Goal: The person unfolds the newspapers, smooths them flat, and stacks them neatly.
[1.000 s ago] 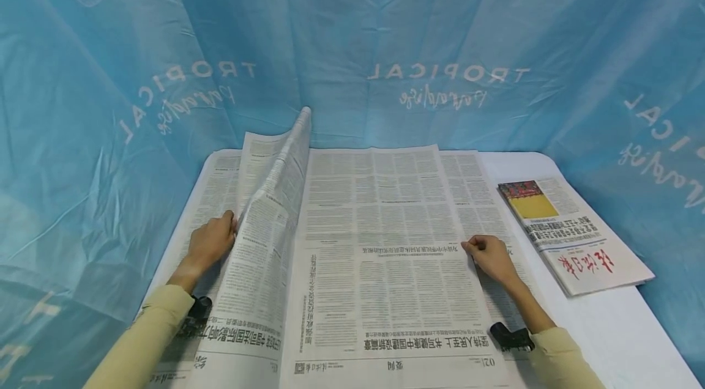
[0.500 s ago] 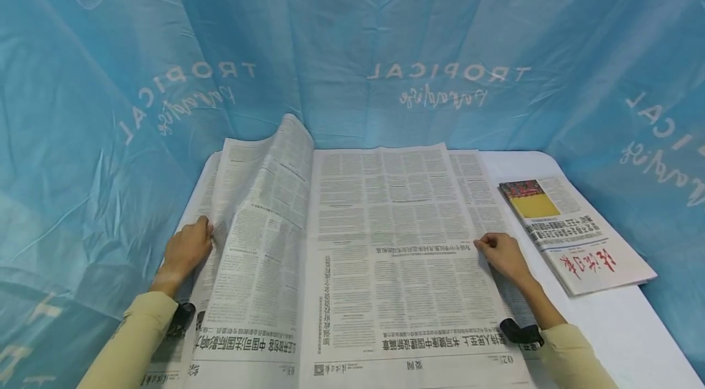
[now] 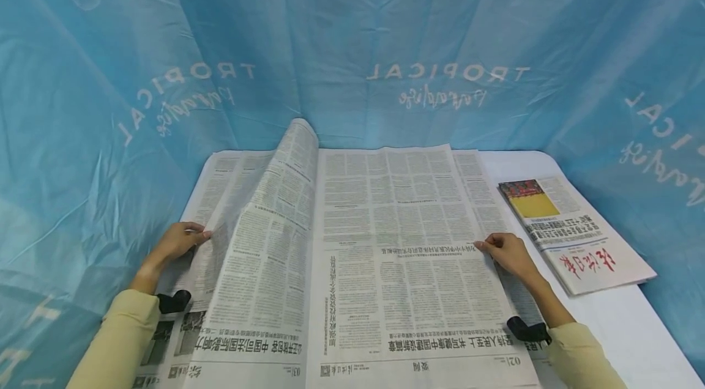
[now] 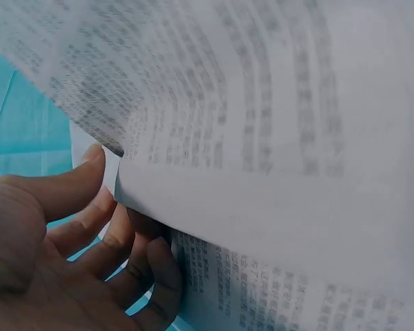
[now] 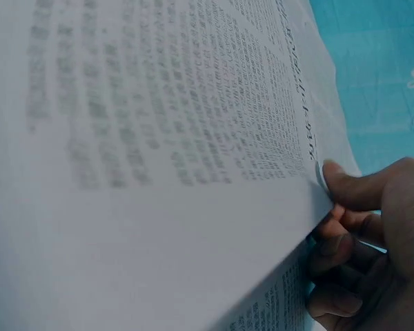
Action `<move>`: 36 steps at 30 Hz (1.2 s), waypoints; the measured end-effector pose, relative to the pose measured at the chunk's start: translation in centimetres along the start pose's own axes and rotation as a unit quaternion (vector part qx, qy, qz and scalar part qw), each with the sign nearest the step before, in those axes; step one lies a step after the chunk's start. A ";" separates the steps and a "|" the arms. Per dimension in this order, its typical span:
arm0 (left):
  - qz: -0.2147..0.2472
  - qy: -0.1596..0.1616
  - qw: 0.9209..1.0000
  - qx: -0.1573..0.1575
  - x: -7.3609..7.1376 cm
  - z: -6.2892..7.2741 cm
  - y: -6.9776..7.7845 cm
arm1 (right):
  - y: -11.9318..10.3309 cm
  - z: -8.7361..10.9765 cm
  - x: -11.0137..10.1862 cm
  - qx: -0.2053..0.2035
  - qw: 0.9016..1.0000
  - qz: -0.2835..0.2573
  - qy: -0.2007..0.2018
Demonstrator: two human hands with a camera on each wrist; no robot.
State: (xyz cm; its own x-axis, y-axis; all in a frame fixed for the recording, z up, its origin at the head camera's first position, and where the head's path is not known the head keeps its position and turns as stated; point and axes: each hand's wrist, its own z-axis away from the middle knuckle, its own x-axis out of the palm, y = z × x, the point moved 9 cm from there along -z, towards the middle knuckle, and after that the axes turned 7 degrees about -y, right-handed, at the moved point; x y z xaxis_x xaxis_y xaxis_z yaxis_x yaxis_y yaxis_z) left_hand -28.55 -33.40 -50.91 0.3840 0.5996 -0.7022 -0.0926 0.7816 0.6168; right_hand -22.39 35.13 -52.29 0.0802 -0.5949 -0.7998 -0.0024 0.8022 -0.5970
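A large newspaper [image 3: 418,211] lies spread across the table, its print upside down in the head view. Its left-hand page [image 3: 270,254] bows up in a curved fold that peaks at the back. At the left edge of the sheets is my left hand [image 3: 179,241], thumb and fingers loosely parted. The left wrist view has that thumb beside the paper edge [image 4: 165,196] and the fingers partly beneath it. My right hand [image 3: 507,251] pinches the right margin of the page between thumb and index finger. Its other fingers curl under the sheet in the right wrist view.
A folded newspaper [image 3: 575,236] with a red masthead and a yellow picture rests at the right of the white table [image 3: 518,163]. More newspaper sheets lie under the spread one. Blue printed curtains [image 3: 341,40] enclose the back and sides.
The left hand has moved left and its fingers have loosened at the paper edge. The sheet's back left part has dropped flatter. The right hand has shifted slightly right with the page.
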 end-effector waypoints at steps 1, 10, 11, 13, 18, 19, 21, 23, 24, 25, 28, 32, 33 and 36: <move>0.008 -0.001 1.000 -0.003 0.0 0.0 -0.1 | 0.0 -0.1 0.0 -0.003 1.000 0.002 0.002; 0.063 0.101 0.993 -0.005 -1.3 0.4 -0.9 | 0.5 -0.1 -0.6 0.010 1.000 0.021 0.013; 0.061 0.114 0.992 -0.002 -1.5 0.5 -0.9 | 0.6 -0.1 -0.7 0.010 1.000 0.021 0.014; 0.054 0.131 0.990 0.008 -1.7 0.6 -0.8 | 0.8 0.0 -0.9 0.009 1.000 0.023 0.015; 0.026 0.164 0.986 0.027 -2.1 1.1 -0.4 | 1.5 0.1 -1.7 0.005 0.999 0.031 0.024; 0.017 0.169 0.985 0.030 -2.2 1.2 -0.3 | 1.6 0.1 -1.8 0.002 0.999 0.032 0.026; -0.001 0.179 0.983 0.041 -2.4 1.3 -0.1 | 2.0 0.2 -2.0 0.000 0.999 0.030 0.027; -0.021 0.185 0.981 0.049 -2.4 1.4 0.0 | 2.2 0.3 -2.2 -0.002 0.999 0.030 0.030; -0.031 0.187 0.980 0.053 -2.5 1.4 -0.1 | 2.3 0.3 -2.3 0.000 0.999 0.030 0.030; -0.036 0.190 0.980 0.054 -2.5 1.4 -0.2 | 2.5 0.4 -2.3 0.001 0.999 0.032 0.029; -0.043 0.190 0.980 0.037 -2.3 1.4 -0.8 | 2.7 0.5 -2.7 0.009 0.999 0.040 0.028; -0.029 0.191 0.981 0.000 -2.1 1.5 -1.8 | 3.0 0.6 -3.1 0.023 0.998 0.046 0.028; -0.027 0.196 0.980 -0.008 -2.0 1.5 -1.9 | 3.2 0.6 -3.1 0.027 0.998 0.045 0.027; -0.016 0.210 0.977 -0.020 -2.1 1.7 -2.3 | 3.6 0.6 -3.2 0.040 0.998 0.046 0.024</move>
State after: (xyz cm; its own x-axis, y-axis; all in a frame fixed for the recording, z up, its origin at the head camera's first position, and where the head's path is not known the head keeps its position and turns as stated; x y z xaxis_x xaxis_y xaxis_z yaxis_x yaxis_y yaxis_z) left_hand -27.57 -36.76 -50.22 -0.0223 0.5856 -0.8103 -0.1256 0.8024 0.5834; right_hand -22.02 39.94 -51.82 0.0364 -0.5180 -0.8546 0.0712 0.8543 -0.5148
